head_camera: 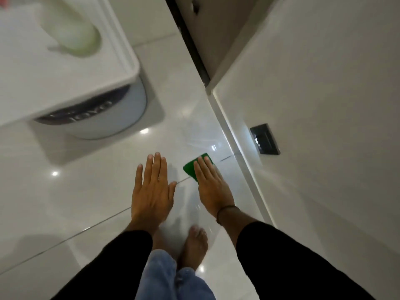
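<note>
A green scouring pad [191, 168] shows at the middle of the view, partly covered by my right hand [211, 182]. That hand lies flat on the pad with its fingers straight and together; its thumb is hidden. My left hand [152, 189] is spread flat beside it, to the left, palm down, fingers straight, holding nothing. Both arms wear black sleeves, and a thin dark band circles the right wrist. I cannot tell whether the hands press on a clear surface or hover above the glossy white floor tiles [86, 191].
A white unit [65, 79] juts in at the upper left with a pale green bottle [73, 29] on it. A round white tub [121, 118] stands beneath. At right, a white wall carries a dark switch plate [265, 138]. My bare foot [193, 245] stands below.
</note>
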{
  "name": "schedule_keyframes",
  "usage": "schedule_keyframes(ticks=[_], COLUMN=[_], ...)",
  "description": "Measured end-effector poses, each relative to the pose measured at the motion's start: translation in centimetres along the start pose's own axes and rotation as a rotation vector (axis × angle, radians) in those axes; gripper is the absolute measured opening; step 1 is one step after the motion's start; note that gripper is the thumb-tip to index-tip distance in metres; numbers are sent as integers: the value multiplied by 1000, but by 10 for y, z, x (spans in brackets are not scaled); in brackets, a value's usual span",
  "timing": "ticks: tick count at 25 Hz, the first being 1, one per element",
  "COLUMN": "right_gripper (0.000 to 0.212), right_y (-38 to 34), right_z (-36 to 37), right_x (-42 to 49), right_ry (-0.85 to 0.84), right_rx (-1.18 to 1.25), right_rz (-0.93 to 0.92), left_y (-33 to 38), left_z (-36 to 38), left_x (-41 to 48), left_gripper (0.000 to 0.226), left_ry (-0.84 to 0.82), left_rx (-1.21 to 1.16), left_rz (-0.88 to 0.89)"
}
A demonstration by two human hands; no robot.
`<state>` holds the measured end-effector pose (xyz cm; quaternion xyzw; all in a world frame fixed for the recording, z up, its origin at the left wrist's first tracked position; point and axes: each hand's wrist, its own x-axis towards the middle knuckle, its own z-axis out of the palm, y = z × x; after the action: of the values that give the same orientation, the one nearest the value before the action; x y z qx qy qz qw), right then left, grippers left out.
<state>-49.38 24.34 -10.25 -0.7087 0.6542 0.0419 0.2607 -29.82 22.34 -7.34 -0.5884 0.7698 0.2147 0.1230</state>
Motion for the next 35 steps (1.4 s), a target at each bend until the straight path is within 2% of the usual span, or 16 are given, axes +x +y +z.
schedule_keyframes(ticks=[11, 14, 16, 19, 23, 25, 30, 35], right_gripper=[72, 76, 78, 83, 62, 59, 60, 69], right_y=[132, 142, 140, 135, 142, 149, 151, 155], right_z=[84, 103, 115, 116, 118, 117, 115, 116], right_x=[173, 182, 178, 181, 195, 208, 231, 221], right_ry=[179, 147, 194, 235, 244, 280, 353, 335], right_rx=[-96, -76, -80, -119, -115, -134, -107, -23], right_rz=[-6, 6, 21, -19, -12, -14, 77, 93], left_y=[18, 4, -5, -7, -9, -11, -11, -14], left_z=[153, 187, 206, 214, 221, 226, 229, 230], left_x=[185, 205, 209, 211, 212, 211, 214, 214], left_gripper=[76, 80, 81, 83, 81, 81, 82, 82], left_ry=[133, 173, 240, 289, 333, 360, 362, 379], left_rx=[-42, -40, -33, -24, -21, -29, -21, -15], left_rz=[14, 16, 37, 47, 57, 67, 77, 84])
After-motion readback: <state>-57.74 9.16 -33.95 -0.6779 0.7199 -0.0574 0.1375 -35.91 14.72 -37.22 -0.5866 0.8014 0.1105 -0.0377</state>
